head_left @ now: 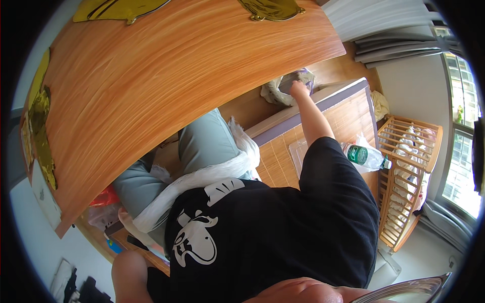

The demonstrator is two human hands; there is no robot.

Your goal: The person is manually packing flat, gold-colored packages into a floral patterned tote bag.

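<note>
My right arm stretches out past the table edge. My right hand is at the mouth of a pale plastic bag, its fingers curled down and partly hidden; whatever they grip is too small to make out. A long bundle of white strands lies across my lap, over my grey-green trousers. One end of the bundle bulges beside my knee. Only the bent left arm shows at the lower left; my left hand is out of sight.
A wooden table spreads across the front, with gold foil pieces at its edges. To the right, a water bottle lies on a low mat-covered surface, near a wooden crib. A red bag is under the table's left side.
</note>
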